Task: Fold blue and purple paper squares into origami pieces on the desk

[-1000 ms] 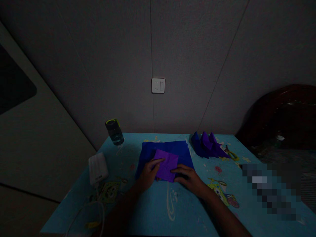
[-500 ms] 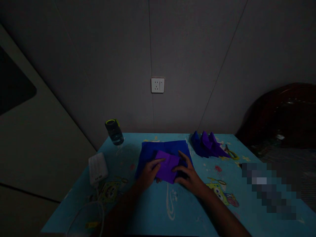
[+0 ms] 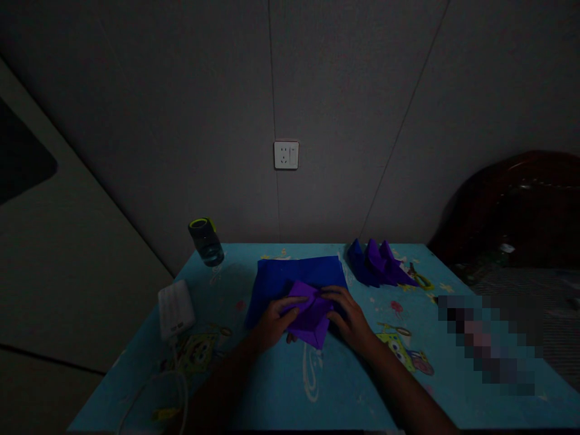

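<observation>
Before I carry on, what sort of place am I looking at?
Probably a bedroom in a home: a table with a cartoon-print cover stands by a wall with a socket, and on the right is what looks like a dark headboard.

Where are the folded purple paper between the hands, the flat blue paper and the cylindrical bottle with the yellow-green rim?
Folded purple paper point(image 3: 310, 316): head view, near its middle.
Flat blue paper point(image 3: 280, 277): head view, upper-left part.
Cylindrical bottle point(image 3: 207, 243): head view, middle of its body.
</observation>
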Demonstrator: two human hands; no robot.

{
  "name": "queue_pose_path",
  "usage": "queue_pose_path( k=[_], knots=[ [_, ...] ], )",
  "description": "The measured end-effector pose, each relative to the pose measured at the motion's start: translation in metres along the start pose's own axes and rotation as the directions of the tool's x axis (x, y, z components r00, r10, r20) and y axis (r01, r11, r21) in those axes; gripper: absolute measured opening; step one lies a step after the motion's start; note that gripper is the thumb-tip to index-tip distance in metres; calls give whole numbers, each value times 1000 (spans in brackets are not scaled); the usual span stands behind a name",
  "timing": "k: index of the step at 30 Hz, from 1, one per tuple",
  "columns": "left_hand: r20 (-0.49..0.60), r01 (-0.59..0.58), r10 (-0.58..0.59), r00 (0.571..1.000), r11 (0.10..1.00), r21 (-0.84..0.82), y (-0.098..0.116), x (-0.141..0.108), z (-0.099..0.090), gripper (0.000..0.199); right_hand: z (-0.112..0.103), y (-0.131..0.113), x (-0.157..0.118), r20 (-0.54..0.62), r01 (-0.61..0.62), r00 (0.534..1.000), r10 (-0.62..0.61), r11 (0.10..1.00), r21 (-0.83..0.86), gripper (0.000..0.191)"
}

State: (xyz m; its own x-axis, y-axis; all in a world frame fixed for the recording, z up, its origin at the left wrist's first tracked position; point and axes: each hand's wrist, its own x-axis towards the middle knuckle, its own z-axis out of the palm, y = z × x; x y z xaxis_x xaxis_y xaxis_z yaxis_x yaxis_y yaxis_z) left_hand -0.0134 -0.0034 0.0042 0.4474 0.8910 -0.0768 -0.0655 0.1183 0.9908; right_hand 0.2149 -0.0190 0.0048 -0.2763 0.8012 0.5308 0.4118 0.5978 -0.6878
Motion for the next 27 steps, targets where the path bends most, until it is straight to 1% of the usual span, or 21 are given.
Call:
queue_pose_path(
  k=[4, 8, 11, 14, 16, 19, 21, 25, 27],
  knots=[
    [-37, 32, -32, 999, 999, 0, -1, 1, -3, 50, -2, -6, 2, 56, -30, 998, 27, 998, 51, 26],
    [-99, 51, -46, 994, 998, 46, -3, 4, -3, 41, -3, -9, 6, 60, -124, 991, 116, 981, 151, 26],
    [-102, 15, -9, 995, 998, 63, -2, 5, -1, 38, -2, -7, 8, 40, -186, 983, 182, 953, 240, 24],
    [-108, -52, 57, 992, 997, 50, 0, 4, -1, 39, -1, -4, 8, -32, -220, 971, 236, 939, 265, 24],
    [-128, -96, 103, 986, 994, 61, 1, 4, -3, 44, -1, -4, 8, -81, -248, 957, 279, 930, 271, 25],
    [-148, -132, 152, 977, 982, 137, 0, 4, -4, 47, -1, -4, 10, -134, -287, 930, 343, 903, 321, 24],
    [-170, -132, 165, 972, 973, 190, -1, 5, -4, 43, 0, -4, 11, -157, -311, 906, 394, 868, 387, 22],
    [-218, -137, 198, 956, 954, 265, -5, 9, -1, 36, 4, 0, 13, -185, -342, 842, 506, 767, 543, 22],
    [-231, -151, 223, 947, 944, 293, -7, 11, 0, 36, 5, 2, 14, -190, -342, 829, 526, 746, 571, 23]
  ],
)
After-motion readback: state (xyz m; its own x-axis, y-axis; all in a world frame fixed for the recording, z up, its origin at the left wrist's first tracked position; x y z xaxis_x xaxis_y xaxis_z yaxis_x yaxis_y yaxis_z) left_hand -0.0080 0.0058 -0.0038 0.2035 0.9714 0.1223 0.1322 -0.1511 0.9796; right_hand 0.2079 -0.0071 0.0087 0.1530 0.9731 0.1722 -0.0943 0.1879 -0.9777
